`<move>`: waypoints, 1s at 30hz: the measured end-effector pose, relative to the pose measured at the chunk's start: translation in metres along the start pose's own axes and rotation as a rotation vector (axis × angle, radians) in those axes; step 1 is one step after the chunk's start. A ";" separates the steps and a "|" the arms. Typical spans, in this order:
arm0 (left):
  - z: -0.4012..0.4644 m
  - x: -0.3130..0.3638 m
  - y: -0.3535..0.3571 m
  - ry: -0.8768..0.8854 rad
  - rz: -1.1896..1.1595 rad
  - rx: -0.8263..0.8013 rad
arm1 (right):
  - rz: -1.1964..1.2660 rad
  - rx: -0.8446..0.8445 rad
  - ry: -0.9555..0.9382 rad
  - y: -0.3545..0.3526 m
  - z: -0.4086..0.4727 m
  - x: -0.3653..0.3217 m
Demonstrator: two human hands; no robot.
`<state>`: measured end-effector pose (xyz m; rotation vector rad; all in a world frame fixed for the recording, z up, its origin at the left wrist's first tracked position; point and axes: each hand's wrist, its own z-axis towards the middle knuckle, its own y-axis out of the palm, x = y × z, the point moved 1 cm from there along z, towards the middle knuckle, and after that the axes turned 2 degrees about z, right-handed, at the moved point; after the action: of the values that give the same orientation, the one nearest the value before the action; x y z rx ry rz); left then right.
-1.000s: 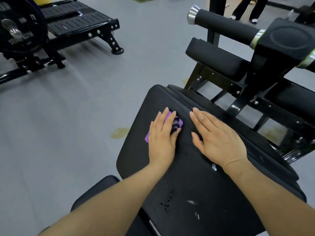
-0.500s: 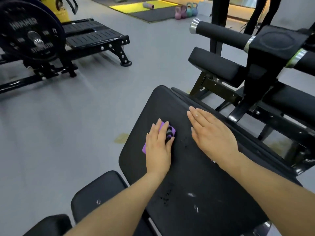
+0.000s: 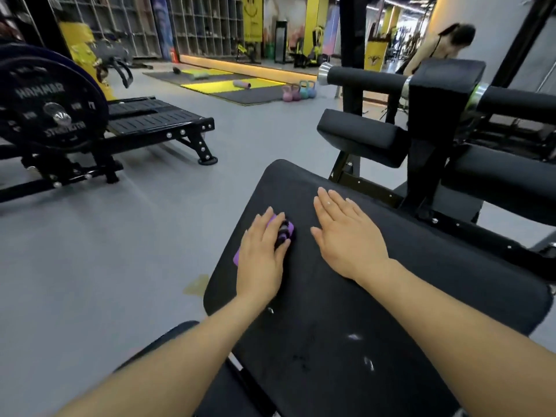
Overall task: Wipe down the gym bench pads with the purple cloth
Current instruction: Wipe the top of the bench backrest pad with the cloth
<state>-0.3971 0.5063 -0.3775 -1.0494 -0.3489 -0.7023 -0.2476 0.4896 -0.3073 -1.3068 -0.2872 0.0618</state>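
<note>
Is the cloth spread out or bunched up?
Bunched: the cloth shows only as a small wad under the left hand on the pad.

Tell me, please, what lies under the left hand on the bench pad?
The purple cloth, peeking out beyond the left hand, flat on the bench pad. Its middle is covered.

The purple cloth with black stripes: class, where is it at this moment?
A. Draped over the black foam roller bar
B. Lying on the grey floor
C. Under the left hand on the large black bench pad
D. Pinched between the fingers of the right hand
C: the purple cloth with black stripes lies flat under the left hand on the large black bench pad, while the right hand rests bare beside it.
</note>
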 end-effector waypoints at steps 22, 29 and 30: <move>0.059 -0.027 0.007 0.210 0.083 0.097 | -0.062 0.162 0.099 0.031 -0.024 -0.038; 0.115 -0.019 0.005 0.141 0.045 0.114 | -0.069 0.171 0.091 0.035 -0.023 -0.038; 0.099 -0.023 0.004 0.168 0.025 0.100 | -0.070 0.172 0.094 0.035 -0.023 -0.038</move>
<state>-0.4057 0.6033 -0.3465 -0.8919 -0.2225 -0.7376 -0.2747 0.4688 -0.3525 -1.1248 -0.2416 -0.0335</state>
